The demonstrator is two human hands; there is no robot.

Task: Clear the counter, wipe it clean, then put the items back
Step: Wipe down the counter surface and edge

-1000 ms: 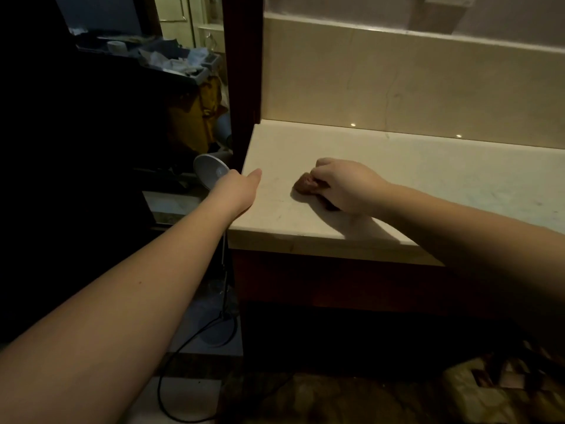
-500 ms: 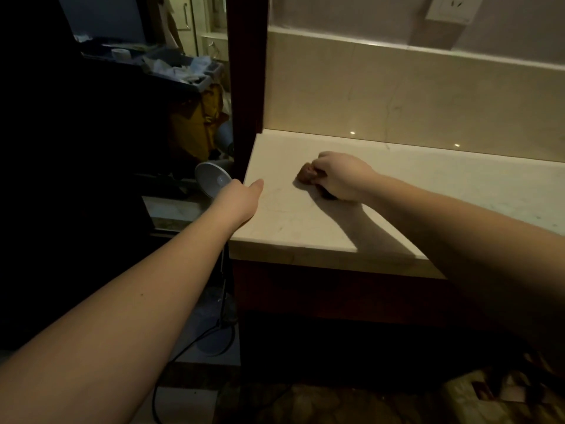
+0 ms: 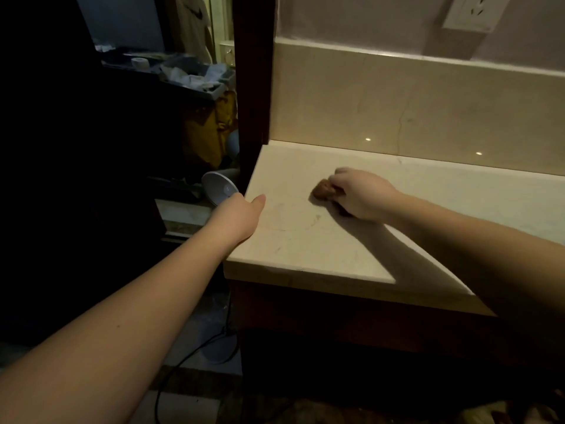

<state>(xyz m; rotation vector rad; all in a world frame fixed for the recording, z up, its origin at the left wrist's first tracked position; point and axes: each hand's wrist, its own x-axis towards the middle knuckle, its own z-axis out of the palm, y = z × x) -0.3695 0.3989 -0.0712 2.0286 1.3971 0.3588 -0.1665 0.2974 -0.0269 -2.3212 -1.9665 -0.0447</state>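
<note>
two hands are on the counter [image 3: 305, 249], and the pale stone slab serves as the landmark here. just off its left edge, lower down, a white lamp head [image 3: 218, 188] leans in the dark, its cord trailing to the floor; further back on that side sits a cluttered cart [image 3: 195, 78], dim and hard to read. the left hand [image 3: 237, 217] rests on the counter's left edge, thumb lying on top of the slab and the other fingers out of sight over the side, so i cannot tell whether they hook the edge or hang loose; it holds no object and seems only to brace the body. moving right along the slab, a small brown cloth [image 3: 324, 190] lies bunched on the surface toward the back left of the counter, pressed under the right hand [image 3: 357, 194], whose fingers curl around the wad and grip it. the cloth looks soft, light and limp, likely to fold and slide easily on polished stone, so a full-hand hold over the bunched middle, with downward pressure, suits it better than a pinch at a corner. the visible surface carries no items, so wiping looks to be the step in hand. above the counter's far right, a wall socket [image 3: 470, 10] sits on the wall.
</note>
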